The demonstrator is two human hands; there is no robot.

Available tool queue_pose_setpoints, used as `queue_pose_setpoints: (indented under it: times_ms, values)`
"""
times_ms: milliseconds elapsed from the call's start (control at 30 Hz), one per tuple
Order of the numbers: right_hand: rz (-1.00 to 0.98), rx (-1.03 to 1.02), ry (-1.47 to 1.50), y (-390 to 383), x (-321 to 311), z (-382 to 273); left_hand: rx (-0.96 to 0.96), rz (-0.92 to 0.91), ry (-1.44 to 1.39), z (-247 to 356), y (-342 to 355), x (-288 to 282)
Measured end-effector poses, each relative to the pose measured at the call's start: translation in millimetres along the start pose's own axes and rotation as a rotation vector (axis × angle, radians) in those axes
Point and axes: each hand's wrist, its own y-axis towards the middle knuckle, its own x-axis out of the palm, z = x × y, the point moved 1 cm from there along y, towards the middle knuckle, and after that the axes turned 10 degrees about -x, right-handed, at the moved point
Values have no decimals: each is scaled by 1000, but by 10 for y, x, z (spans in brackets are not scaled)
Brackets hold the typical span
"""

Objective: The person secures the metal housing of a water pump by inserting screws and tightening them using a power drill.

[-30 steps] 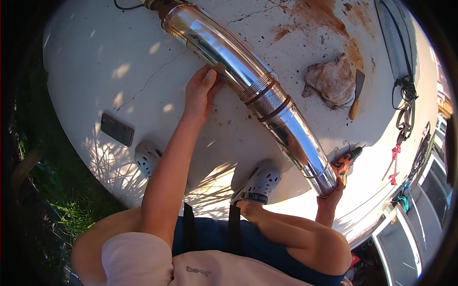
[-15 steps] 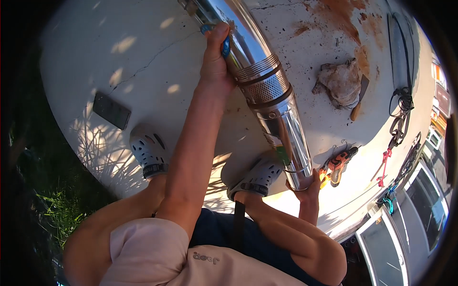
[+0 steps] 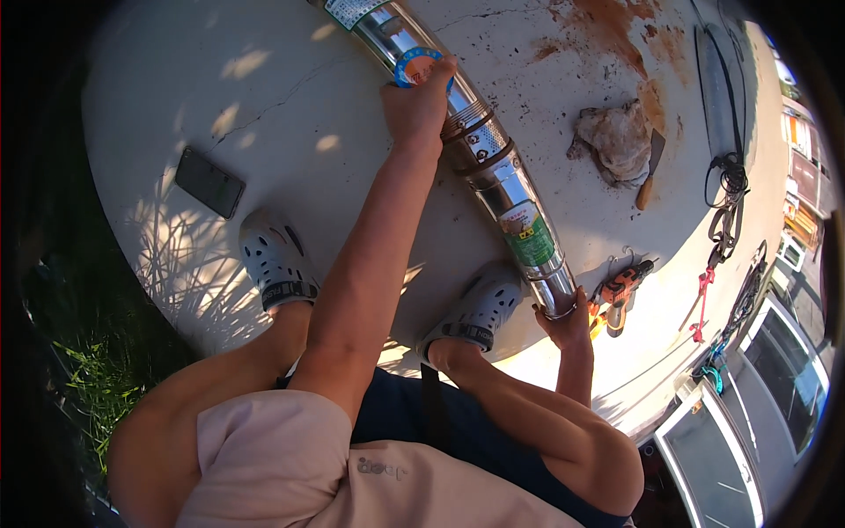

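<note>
A long, shiny steel submersible pump lies slantwise ahead of me, from the top of the view down toward the right. It has a perforated band between dark rings, a round blue sticker and a green-and-white label facing up. My left hand grips the barrel beside the blue sticker, thumb over the top and the other fingers mostly hidden. At the near end my right hand cups the rim, with its fingers partly out of sight behind the metal.
Right of the pump lie a dirty rag, a wooden-handled blade and an orange-black cordless drill. Black cable trails farther right. A phone lies left, near my clogs. Grass borders the concrete.
The pump has turned about its length, bringing the blue sticker and green label up into view. It also sits smaller and farther from me. Both hands keep hold.
</note>
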Motion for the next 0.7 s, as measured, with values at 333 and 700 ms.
queue_pose_setpoints:
  times_ms: [333,700]
  values:
    - [25,-90,-29,9,-209,46,-63,0,276,-315,73,72]
    - [-71,-154,-91,388,-245,235,-48,57,384,14,74,-72]
